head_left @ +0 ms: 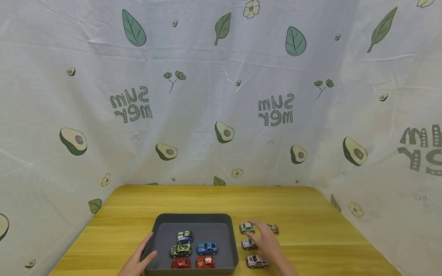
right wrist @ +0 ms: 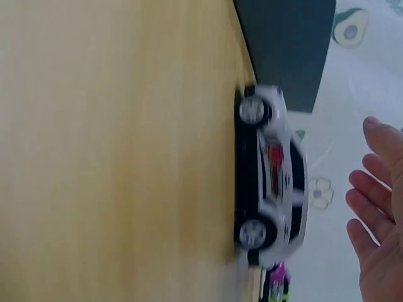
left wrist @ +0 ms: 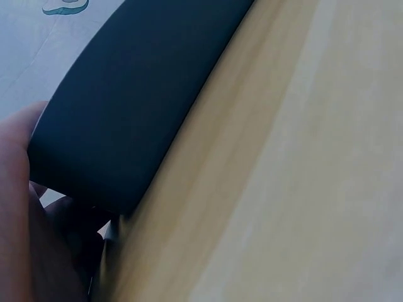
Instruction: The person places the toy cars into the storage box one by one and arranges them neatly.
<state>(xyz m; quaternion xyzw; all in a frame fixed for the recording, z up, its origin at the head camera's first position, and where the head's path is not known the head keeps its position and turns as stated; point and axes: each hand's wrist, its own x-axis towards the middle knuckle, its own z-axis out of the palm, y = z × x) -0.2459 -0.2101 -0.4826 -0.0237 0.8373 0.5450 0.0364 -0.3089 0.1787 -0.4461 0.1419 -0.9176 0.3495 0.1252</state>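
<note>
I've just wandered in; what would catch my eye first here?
Probably the pale cloth behind the yellow table, printed with avocados and leaves. Next, the dark tray on the table, with five bright toy cars inside. To its right stand four more toy cars, with the right hand's fingers near them.

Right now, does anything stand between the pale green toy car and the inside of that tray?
Only the tray's right wall; nothing else visible stands between it and the pale green toy car.
</note>
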